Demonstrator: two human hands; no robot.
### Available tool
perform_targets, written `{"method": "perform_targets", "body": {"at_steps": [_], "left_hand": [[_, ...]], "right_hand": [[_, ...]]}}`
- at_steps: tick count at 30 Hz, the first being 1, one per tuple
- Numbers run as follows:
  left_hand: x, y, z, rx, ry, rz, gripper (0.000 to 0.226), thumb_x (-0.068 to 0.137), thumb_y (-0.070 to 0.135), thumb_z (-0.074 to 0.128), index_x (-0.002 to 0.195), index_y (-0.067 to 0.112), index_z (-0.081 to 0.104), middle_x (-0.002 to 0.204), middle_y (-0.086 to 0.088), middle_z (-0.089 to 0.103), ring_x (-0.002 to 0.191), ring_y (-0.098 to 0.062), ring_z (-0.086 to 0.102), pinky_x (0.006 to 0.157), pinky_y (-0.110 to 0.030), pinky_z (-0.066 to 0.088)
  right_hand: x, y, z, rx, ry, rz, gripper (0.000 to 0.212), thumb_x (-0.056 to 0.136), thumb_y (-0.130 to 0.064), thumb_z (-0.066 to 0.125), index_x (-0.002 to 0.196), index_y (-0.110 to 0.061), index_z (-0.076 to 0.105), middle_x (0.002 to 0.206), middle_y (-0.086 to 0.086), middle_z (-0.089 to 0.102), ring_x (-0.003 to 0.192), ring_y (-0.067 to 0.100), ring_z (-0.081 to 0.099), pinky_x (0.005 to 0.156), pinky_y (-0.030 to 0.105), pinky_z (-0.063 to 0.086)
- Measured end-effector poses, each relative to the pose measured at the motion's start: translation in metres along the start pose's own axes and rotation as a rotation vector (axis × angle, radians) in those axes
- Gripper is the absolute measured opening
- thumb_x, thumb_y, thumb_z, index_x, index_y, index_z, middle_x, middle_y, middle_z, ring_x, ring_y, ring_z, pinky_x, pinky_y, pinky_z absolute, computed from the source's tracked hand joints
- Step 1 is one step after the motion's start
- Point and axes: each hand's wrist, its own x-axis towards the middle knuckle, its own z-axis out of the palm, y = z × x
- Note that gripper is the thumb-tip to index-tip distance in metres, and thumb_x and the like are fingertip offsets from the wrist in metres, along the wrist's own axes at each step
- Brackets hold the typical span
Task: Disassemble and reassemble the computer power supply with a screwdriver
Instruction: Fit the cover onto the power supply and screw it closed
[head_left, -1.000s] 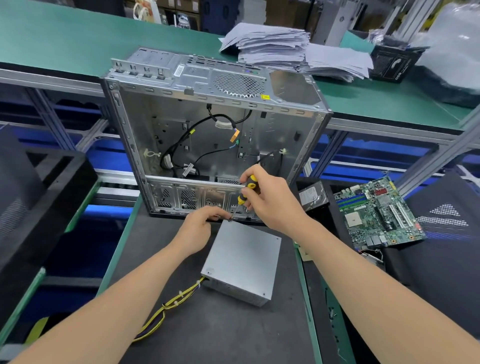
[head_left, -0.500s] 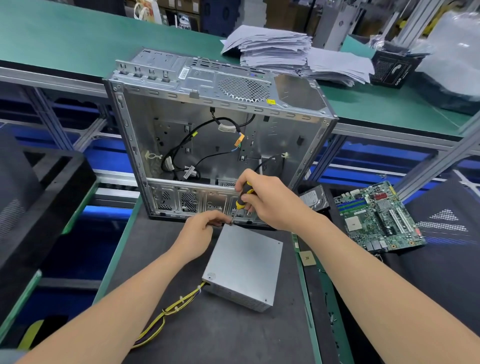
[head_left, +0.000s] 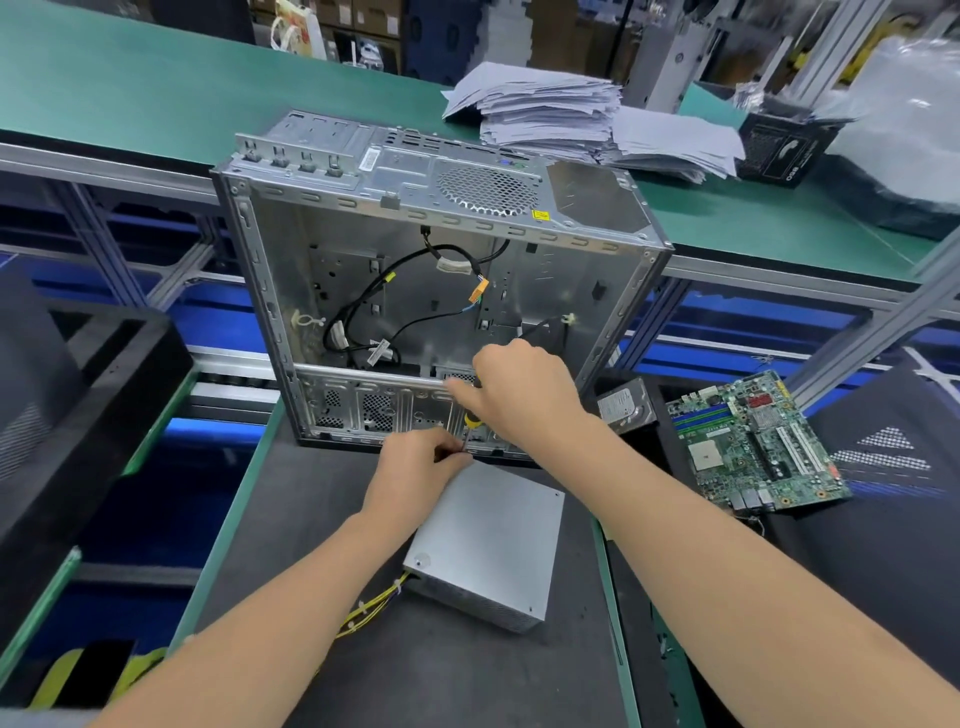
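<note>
Hiding most of the screwdriver (head_left: 471, 420): right hand (head_left: 524, 395).

screwdriver (head_left: 471, 420) handle mostly hidden inside right hand (head_left: 524, 395), tip hidden behind left hand (head_left: 415, 462), hard drive (head_left: 626, 408) partly behind forearm (head_left: 665, 493)

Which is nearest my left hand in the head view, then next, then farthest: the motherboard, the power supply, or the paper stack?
1. power supply, just below the left hand.
2. motherboard, off to the right.
3. paper stack, on the far green bench.
</note>
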Motion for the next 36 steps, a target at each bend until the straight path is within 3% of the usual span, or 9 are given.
{"method": "perform_targets", "body": {"at_steps": [4, 9, 14, 17, 20, 24, 30, 33, 36], "left_hand": [[-0.007, 0.002, 0.003, 0.038, 0.04, 0.03, 0.014, 0.092, 0.028, 0.078, 0.099, 0.016, 0.081, 0.092, 0.005, 0.077, 0.083, -0.009, 0.065, 0.071, -0.012, 0.043], [-0.01, 0.001, 0.004, 0.039, 0.043, 0.041, 0.012, 0.094, 0.028, 0.075, 0.095, 0.016, 0.078, 0.086, 0.003, 0.075, 0.08, -0.012, 0.066, 0.069, -0.023, 0.046], [-0.014, 0.001, 0.008, 0.02, 0.088, 0.037, 0.011, 0.092, 0.025, 0.077, 0.095, 0.014, 0.079, 0.085, 0.002, 0.075, 0.079, -0.013, 0.066, 0.072, -0.03, 0.053], [-0.014, 0.001, 0.009, 0.011, 0.075, 0.025, 0.013, 0.092, 0.026, 0.076, 0.097, 0.014, 0.079, 0.087, 0.0, 0.076, 0.082, -0.017, 0.069, 0.075, -0.035, 0.056], [-0.015, 0.001, 0.009, 0.009, 0.072, 0.016, 0.014, 0.094, 0.028, 0.075, 0.101, 0.016, 0.079, 0.09, 0.002, 0.076, 0.086, -0.016, 0.07, 0.078, -0.035, 0.057], [-0.015, 0.003, 0.009, 0.046, 0.087, 0.063, 0.013, 0.094, 0.023, 0.074, 0.099, 0.012, 0.079, 0.09, -0.001, 0.076, 0.084, -0.019, 0.069, 0.077, -0.036, 0.055], [-0.015, 0.002, 0.008, 0.041, 0.097, 0.084, 0.011, 0.094, 0.021, 0.074, 0.094, 0.011, 0.079, 0.085, -0.002, 0.075, 0.077, -0.02, 0.066, 0.07, -0.036, 0.053], [-0.016, 0.003, 0.009, 0.016, 0.122, 0.081, 0.012, 0.093, 0.02, 0.076, 0.097, 0.01, 0.079, 0.09, -0.003, 0.077, 0.081, -0.02, 0.069, 0.075, -0.034, 0.055], [-0.016, 0.004, 0.009, 0.018, 0.129, 0.081, 0.013, 0.092, 0.02, 0.076, 0.099, 0.009, 0.08, 0.091, -0.004, 0.077, 0.083, -0.02, 0.07, 0.077, -0.035, 0.056]], "right_hand": [[0.001, -0.003, -0.008, -0.081, -0.014, -0.163, 0.055, 0.101, -0.064, 0.05, 0.079, -0.014, 0.052, 0.077, 0.002, 0.049, 0.061, 0.026, 0.048, 0.053, 0.031, 0.03], [-0.001, 0.011, -0.029, -0.146, -0.253, -0.611, 0.019, 0.097, -0.009, 0.06, 0.11, -0.022, 0.062, 0.117, -0.002, 0.05, 0.093, 0.026, 0.058, 0.068, 0.038, 0.046], [0.003, 0.008, -0.025, -0.072, -0.217, -0.494, 0.01, 0.103, -0.026, 0.058, 0.108, -0.018, 0.06, 0.095, 0.0, 0.054, 0.098, 0.029, 0.059, 0.07, 0.04, 0.049], [0.007, 0.003, -0.02, -0.029, -0.145, -0.282, 0.04, 0.103, -0.044, 0.057, 0.081, -0.012, 0.048, 0.075, 0.002, 0.042, 0.081, 0.035, 0.056, 0.051, 0.032, 0.03], [0.007, -0.005, -0.014, -0.044, -0.09, -0.042, 0.056, 0.104, -0.055, 0.05, 0.067, -0.018, 0.031, 0.07, 0.002, 0.035, 0.07, 0.031, 0.047, 0.057, 0.033, 0.033], [0.005, -0.009, -0.019, -0.197, -0.06, -0.041, 0.07, 0.1, -0.076, 0.03, 0.069, -0.015, 0.043, 0.067, 0.002, 0.044, 0.059, 0.024, 0.045, 0.05, 0.032, 0.027], [-0.004, 0.012, -0.035, -0.267, -0.242, -0.663, 0.01, 0.099, -0.018, 0.061, 0.109, -0.02, 0.061, 0.114, -0.002, 0.05, 0.085, 0.025, 0.058, 0.065, 0.04, 0.048], [-0.006, 0.013, -0.032, -0.216, -0.313, -0.654, 0.03, 0.089, 0.005, 0.057, 0.109, -0.018, 0.063, 0.113, -0.003, 0.052, 0.091, 0.024, 0.056, 0.073, 0.045, 0.051], [-0.005, 0.013, -0.026, -0.151, -0.291, -0.579, 0.02, 0.097, -0.005, 0.059, 0.11, -0.021, 0.063, 0.11, -0.002, 0.054, 0.098, 0.025, 0.058, 0.078, 0.043, 0.053]]}}
